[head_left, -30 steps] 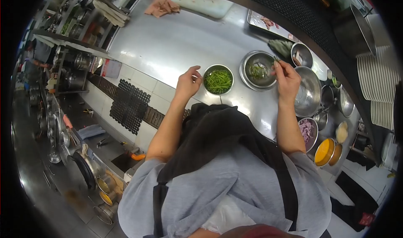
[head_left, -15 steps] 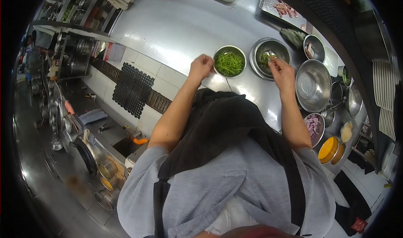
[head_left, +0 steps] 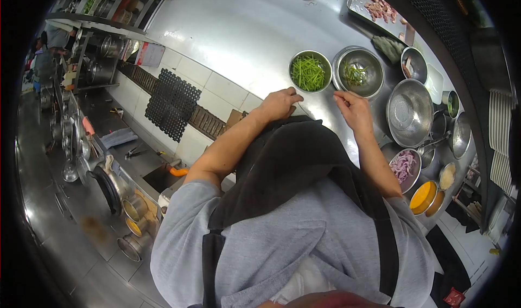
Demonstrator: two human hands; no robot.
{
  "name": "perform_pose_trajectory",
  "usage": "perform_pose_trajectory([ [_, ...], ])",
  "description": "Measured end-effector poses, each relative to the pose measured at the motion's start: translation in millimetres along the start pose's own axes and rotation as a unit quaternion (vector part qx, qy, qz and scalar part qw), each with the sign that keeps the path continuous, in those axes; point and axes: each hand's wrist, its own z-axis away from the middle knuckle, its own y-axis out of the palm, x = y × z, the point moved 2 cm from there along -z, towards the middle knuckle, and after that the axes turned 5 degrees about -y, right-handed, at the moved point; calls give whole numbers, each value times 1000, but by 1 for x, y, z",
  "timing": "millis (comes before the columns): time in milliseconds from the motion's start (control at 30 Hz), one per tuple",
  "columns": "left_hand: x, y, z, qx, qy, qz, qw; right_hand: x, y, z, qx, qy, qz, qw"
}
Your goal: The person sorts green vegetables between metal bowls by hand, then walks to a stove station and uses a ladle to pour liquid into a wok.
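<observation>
My left hand [head_left: 282, 103], its fingers curled and drawn together, is just below a small metal bowl [head_left: 291, 83] heaped with thin green strips [head_left: 309, 72]. Whatever those fingers hold, if anything, is hidden. My right hand [head_left: 354, 110] is closed in a pinch over the counter, below a wider metal bowl [head_left: 373, 80]; I cannot make out anything between the fingertips. A small clump of green strips [head_left: 354, 74] lies inside the wider bowl. That bowl appears nested in another one.
On the right stand a perforated metal bowl [head_left: 410, 115], a bowl of sliced purple onion [head_left: 404, 166] and a container of orange-yellow liquid [head_left: 423, 198]. A tray with chopped meat [head_left: 380, 9] and a greyish-green cloth [head_left: 388, 48] lie farther back on the steel counter [head_left: 228, 26].
My right hand has come out of the wider bowl toward my body, leaving green strips there. My left hand has moved right and nearer me, below the green-filled bowl. The view has shifted slightly.
</observation>
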Motion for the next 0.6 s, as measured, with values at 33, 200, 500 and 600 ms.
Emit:
perform_pose_trajectory([
  [33,3,3,0,-2,0,1,1000,1,0,0,14,17,-2,1000],
  [200,31,10,8,-71,-66,-52,994,1,0,-3,22,40,-12,999],
  [500,-3,-96,5,-250,-182,215,926,-6,-3,-23,-19,25,-46,998],
  [600,-23,-85,-23,-186,-104,115,970,9,-2,-43,-16,52,-60,997],
])
